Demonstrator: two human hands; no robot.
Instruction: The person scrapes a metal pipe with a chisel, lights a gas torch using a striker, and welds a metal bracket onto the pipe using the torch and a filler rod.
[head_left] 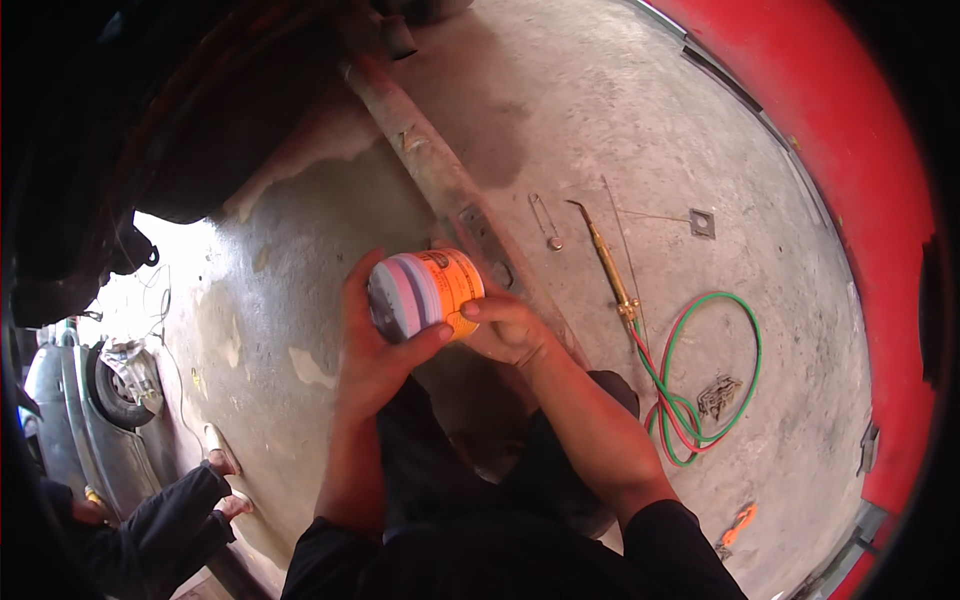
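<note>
Between my two hands I hold a squat round tub (440,287) with an orange label, tilted on its side. Its pale, ridged lid end faces left. My left hand (375,340) wraps round the lid end, thumb pressed along the near side. At the label end my right hand (505,325) grips the tub, its thumb on the orange label. Just beyond the tub runs a long rusty metal beam (430,160) with holes in it. What the tub contains cannot be seen.
On the concrete floor to the right lie a brass cutting torch (606,258), its green and red hoses (755,350), a square metal plate (702,223) and an orange-handled tool (740,523). A red vehicle panel (850,120) curves along the right. Another person's legs (170,510) extend at lower left.
</note>
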